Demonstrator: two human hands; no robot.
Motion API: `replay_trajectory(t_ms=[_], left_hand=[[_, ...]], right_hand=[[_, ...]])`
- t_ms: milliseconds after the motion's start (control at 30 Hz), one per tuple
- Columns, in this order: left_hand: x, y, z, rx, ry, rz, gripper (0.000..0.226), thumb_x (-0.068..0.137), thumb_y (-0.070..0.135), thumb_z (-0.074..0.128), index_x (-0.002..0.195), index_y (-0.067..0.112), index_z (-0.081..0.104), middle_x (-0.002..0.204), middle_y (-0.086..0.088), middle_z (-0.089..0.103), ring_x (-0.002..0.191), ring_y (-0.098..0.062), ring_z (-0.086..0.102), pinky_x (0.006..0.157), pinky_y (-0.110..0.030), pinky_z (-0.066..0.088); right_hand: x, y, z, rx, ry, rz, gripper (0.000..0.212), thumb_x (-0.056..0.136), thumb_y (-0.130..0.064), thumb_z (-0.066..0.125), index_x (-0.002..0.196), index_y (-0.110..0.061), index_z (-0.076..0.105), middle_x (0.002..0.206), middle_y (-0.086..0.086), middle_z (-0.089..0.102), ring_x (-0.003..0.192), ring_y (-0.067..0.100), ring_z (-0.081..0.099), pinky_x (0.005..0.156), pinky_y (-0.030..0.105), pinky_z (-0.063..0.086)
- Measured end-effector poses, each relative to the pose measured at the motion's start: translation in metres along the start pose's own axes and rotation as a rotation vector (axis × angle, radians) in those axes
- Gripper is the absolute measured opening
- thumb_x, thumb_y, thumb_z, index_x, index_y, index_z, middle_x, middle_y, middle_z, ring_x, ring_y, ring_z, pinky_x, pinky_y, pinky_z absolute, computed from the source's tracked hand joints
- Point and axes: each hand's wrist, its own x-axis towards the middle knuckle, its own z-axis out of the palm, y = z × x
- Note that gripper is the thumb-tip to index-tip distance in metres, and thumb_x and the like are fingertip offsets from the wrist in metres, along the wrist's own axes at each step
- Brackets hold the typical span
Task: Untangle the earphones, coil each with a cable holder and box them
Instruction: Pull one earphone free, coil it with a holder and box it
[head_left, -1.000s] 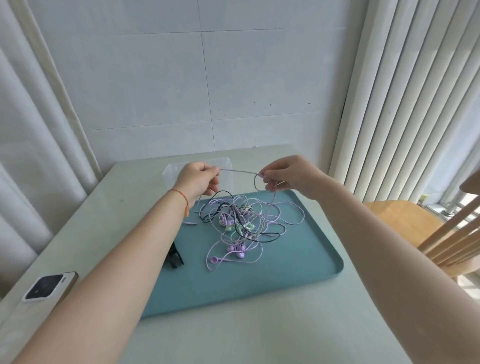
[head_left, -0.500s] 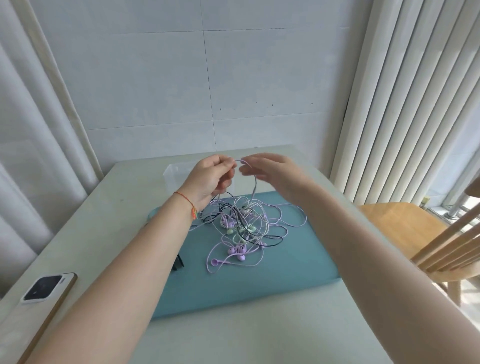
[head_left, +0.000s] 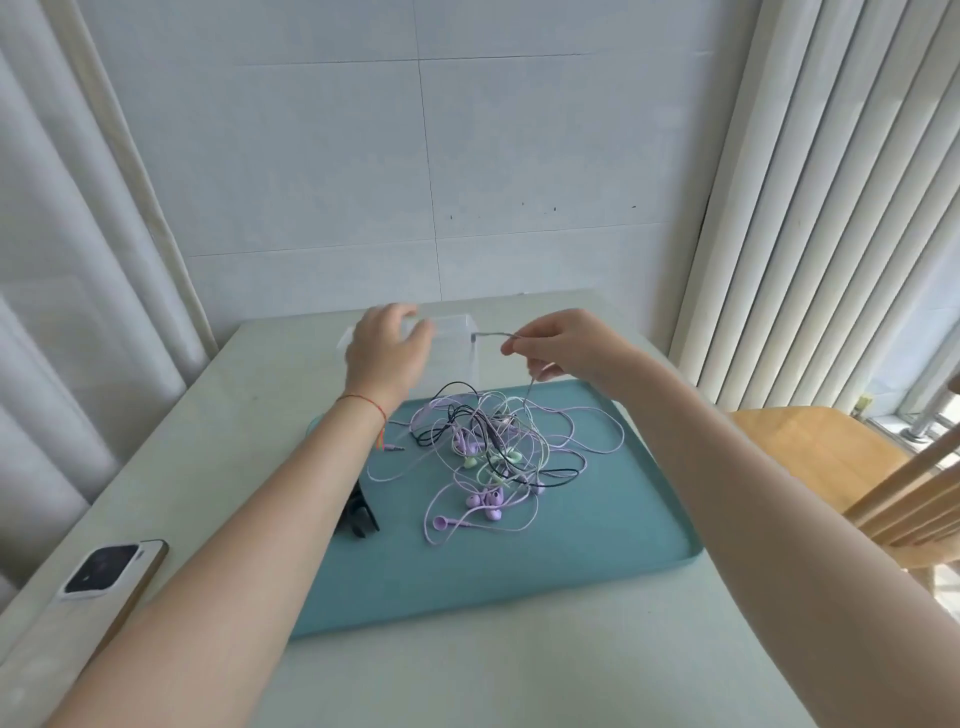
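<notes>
A tangle of purple, green and black earphones (head_left: 493, 457) lies on the teal tray (head_left: 597, 530). My right hand (head_left: 566, 345) pinches one cable end, with the plug sticking out to the left, and holds it above the tray's far edge; the cable drops from the hand into the tangle. My left hand (head_left: 387, 351) hovers blurred in front of the clear plastic box (head_left: 462, 353) behind the tray, fingers spread, holding nothing. Black cable holders (head_left: 359, 514) lie at the tray's left edge, partly hidden by my left forearm.
A phone (head_left: 106, 571) lies face down near the table's left front edge. A wooden chair (head_left: 831, 457) stands to the right of the table. Curtains hang on both sides, and a tiled wall stands behind the table.
My left hand has let go of the cable and moved left toward the clear box. The right hand keeps the cable end and has shifted right.
</notes>
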Motion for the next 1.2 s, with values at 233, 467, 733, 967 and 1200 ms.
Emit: replay_trajectory(t_ms=[233,467,733,967,1200], left_hand=[[-0.016,0.064,0.007,-0.286,-0.430,0.205,0.027,0.098,0.032,0.053,0.119,0.018,0.062,0.078,-0.002,0.063,0.070,-0.017,0.063,0.071,-0.029,0.052],[-0.008,0.044,0.012,-0.350,-0.354,0.096,0.026,0.098,0.028,0.054,0.076,0.019,0.065,0.044,0.007,0.028,0.035,-0.009,0.021,0.042,-0.021,0.020],[-0.001,0.035,0.016,-0.747,0.031,-0.136,0.024,0.099,0.025,0.050,0.078,0.017,0.058,0.041,0.012,0.030,0.034,-0.006,0.022,0.037,-0.013,0.019],[-0.007,0.040,0.020,-0.668,-0.213,-0.119,0.022,0.099,0.026,0.050,0.087,0.012,0.062,0.051,0.004,0.029,0.040,-0.010,0.020,0.038,-0.018,0.017],[-0.015,0.046,0.028,-0.636,-0.464,-0.085,0.014,0.093,0.015,0.060,0.106,0.012,0.066,0.046,0.008,0.028,0.040,-0.009,0.017,0.042,-0.021,0.013]], right_hand=[[-0.012,-0.027,0.005,0.061,-0.020,-0.106,0.013,0.090,-0.003,0.052,0.086,-0.007,0.064,0.065,0.009,0.058,0.054,0.014,0.062,0.063,0.023,0.058],[-0.009,-0.011,-0.007,-0.226,0.126,-0.057,0.023,0.083,0.003,0.053,0.100,-0.010,0.062,0.061,0.006,0.056,0.039,0.009,0.052,0.041,0.013,0.044],[-0.004,0.006,-0.016,-0.446,0.053,0.067,0.015,0.087,-0.028,0.067,0.092,-0.018,0.077,0.096,0.017,0.072,0.069,0.018,0.054,0.049,0.021,0.039],[-0.004,-0.032,-0.029,0.100,0.426,-0.270,0.019,0.093,-0.029,0.060,0.099,-0.019,0.075,0.089,-0.002,0.072,0.074,0.005,0.059,0.074,0.024,0.047],[-0.008,-0.037,-0.025,0.022,0.133,-0.178,0.022,0.095,-0.024,0.057,0.090,-0.015,0.076,0.070,0.000,0.060,0.063,0.013,0.052,0.060,0.025,0.043]])
